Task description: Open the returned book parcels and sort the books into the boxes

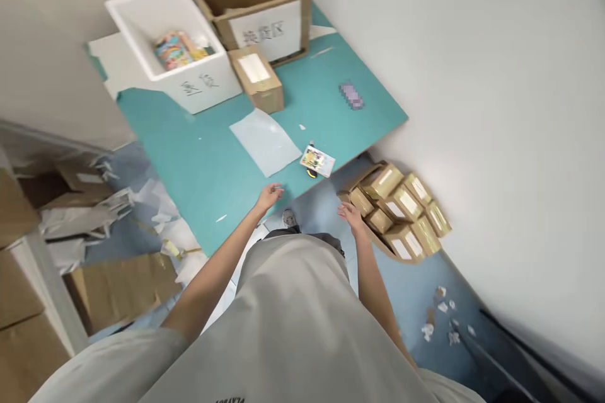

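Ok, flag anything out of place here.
Crumpled scraps lie scattered on the floor near the wall, like litter. On the table, a colorful printed item sits askew over a black-and-yellow object, partly hiding it.

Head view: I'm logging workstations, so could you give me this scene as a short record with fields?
left hand: at the table's near edge, holding nothing visible
right hand: past the table's edge, nearest the parcels, holding nothing visible
near edge: pack overlapping a black-and-yellow item, sheet beside it
back: white bin with colourful packets inside, big carton, small carton in front of it
unclear: pixelated item on the table
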`<state>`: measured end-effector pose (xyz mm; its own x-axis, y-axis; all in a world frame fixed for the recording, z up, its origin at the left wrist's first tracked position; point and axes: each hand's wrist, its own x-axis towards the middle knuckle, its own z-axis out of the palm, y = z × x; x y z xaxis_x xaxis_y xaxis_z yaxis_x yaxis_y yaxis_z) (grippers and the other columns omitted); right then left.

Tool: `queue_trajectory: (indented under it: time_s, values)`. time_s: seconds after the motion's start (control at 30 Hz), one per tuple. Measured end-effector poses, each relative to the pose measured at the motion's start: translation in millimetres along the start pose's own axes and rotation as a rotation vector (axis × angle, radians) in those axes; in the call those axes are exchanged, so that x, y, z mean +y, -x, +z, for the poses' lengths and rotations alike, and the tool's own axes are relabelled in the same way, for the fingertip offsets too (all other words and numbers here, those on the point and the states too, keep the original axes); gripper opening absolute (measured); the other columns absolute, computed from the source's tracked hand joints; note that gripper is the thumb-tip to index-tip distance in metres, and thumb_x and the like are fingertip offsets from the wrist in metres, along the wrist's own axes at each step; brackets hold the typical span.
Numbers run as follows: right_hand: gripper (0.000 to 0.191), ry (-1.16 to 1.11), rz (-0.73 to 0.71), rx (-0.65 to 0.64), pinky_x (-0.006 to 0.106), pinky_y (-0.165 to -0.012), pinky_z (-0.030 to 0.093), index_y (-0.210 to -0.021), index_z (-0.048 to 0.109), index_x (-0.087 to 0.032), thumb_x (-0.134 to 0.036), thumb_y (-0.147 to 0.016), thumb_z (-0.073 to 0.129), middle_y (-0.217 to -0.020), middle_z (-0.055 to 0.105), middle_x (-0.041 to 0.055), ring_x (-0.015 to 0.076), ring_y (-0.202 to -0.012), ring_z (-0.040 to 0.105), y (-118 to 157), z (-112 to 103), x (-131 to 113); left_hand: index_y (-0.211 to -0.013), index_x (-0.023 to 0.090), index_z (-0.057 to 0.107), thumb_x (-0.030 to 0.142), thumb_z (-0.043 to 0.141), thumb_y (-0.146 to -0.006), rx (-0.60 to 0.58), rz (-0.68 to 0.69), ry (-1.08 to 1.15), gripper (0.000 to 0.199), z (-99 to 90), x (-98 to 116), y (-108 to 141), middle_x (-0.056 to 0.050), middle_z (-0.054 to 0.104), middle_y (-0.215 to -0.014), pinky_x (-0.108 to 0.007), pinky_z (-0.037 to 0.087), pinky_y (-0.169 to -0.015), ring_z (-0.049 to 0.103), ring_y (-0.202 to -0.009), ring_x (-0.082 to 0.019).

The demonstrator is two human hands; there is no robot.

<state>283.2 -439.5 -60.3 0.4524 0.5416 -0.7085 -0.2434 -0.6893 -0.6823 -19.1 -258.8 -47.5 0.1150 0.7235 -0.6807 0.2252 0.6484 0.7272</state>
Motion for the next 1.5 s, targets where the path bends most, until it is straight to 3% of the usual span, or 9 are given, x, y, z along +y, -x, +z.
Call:
queue_trajectory:
  time_s: [0.17,0.33,0.57,0.73,0.9,1.2,1.3,1.43,1.5]
  values:
    - [0.032,0.132,-0.057,-0.219,0.030,-0.088,0.062,-0.119,0.072,-0.020,-0.033,-0.090,0.075,-0.108,0.079,0.0073,0.0157,-0.088,0.078,-51,110,-98,-0.122,0.016,0.069,0.014,0.081,-0.078,0.161,-0.066,0.188,0.046,-50.3,22,-33,-0.014,0.074,-0.119,-0.030,0.057,-0.088,0.072,-0.095,-0.019]
    - [0.026,0.265,-0.063,-0.438,0.029,-0.088,0.063,-0.120,0.072,-0.023,-0.028,-0.095,0.072,-0.111,0.079,0.0065,0.0139,-0.086,0.077,-70,176,-157,-0.115,0.015,0.069,0.024,0.084,-0.082,0.175,-0.209,0.410,0.037,-40.1,43,-66,-0.013,0.073,-0.105,-0.034,0.062,-0.083,0.074,-0.079,-0.018]
    - [0.024,0.449,-0.031,-0.552,0.030,-0.087,0.064,-0.115,0.073,-0.020,-0.028,-0.093,0.073,-0.105,0.078,0.0064,0.0164,-0.088,0.078,-99,186,-208,-0.103,0.014,0.070,0.022,0.083,-0.085,0.359,-0.262,0.635,0.023,-7.5,66,-88,-0.009,0.071,-0.090,-0.035,0.061,-0.087,0.073,-0.080,-0.018]
    - [0.022,0.518,-0.030,-0.559,0.031,-0.087,0.064,-0.111,0.072,-0.021,-0.029,-0.091,0.072,-0.101,0.079,0.0051,0.0189,-0.090,0.078,-125,167,-244,-0.099,0.012,0.069,0.013,0.076,-0.086,0.497,-0.225,0.799,0.015,-26.3,73,-78,-0.007,0.070,-0.087,-0.028,0.061,-0.078,0.071,-0.074,-0.014]
    - [0.018,0.611,-0.024,-0.653,0.033,-0.094,0.063,-0.110,0.071,-0.021,-0.027,-0.094,0.067,-0.106,0.080,0.0068,0.0185,-0.091,0.079,-134,172,-258,-0.101,0.011,0.069,0.008,0.075,-0.086,0.746,-0.177,1.017,0.016,-87.6,60,-48,-0.008,0.069,-0.090,-0.025,0.061,-0.074,0.072,-0.076,-0.013]
    - [0.025,0.694,-0.101,-0.741,0.034,-0.097,0.063,-0.116,0.070,-0.021,-0.031,-0.094,0.066,-0.122,0.079,0.0121,0.0208,-0.102,0.079,-118,216,-263,-0.106,0.014,0.064,0.006,0.055,-0.098,1.132,-0.152,1.287,0.014,-245.9,2,54,-0.006,0.064,-0.088,-0.018,0.059,-0.068,0.066,-0.075,-0.010]
    - [0.023,0.675,-0.112,-0.705,0.036,-0.098,0.063,-0.113,0.069,-0.021,-0.031,-0.093,0.067,-0.121,0.079,0.0134,0.0220,-0.100,0.080,-112,211,-258,-0.117,0.013,0.064,0.016,0.055,-0.105,1.194,-0.128,1.304,0.015,-286.6,-20,79,-0.007,0.068,-0.102,-0.024,0.061,-0.075,0.067,-0.084,-0.012]
    - [0.020,0.630,-0.081,-0.619,0.039,-0.098,0.064,-0.106,0.070,-0.023,-0.034,-0.090,0.071,-0.116,0.081,0.0128,0.0245,-0.101,0.081,-103,193,-244,-0.134,0.016,0.064,0.040,0.068,-0.102,1.250,-0.076,1.249,0.040,-330.2,-50,103,-0.011,0.067,-0.130,-0.043,0.062,-0.091,0.069,-0.108,-0.023]
    - [0.019,0.639,-0.070,-0.578,0.040,-0.098,0.064,-0.101,0.070,-0.023,-0.036,-0.088,0.074,-0.113,0.081,0.0131,0.0262,-0.104,0.081,-97,183,-237,-0.136,0.016,0.060,0.037,0.063,-0.105,1.251,-0.018,1.162,0.037,-349.7,-63,113,-0.011,0.065,-0.131,-0.042,0.061,-0.094,0.067,-0.110,-0.022]
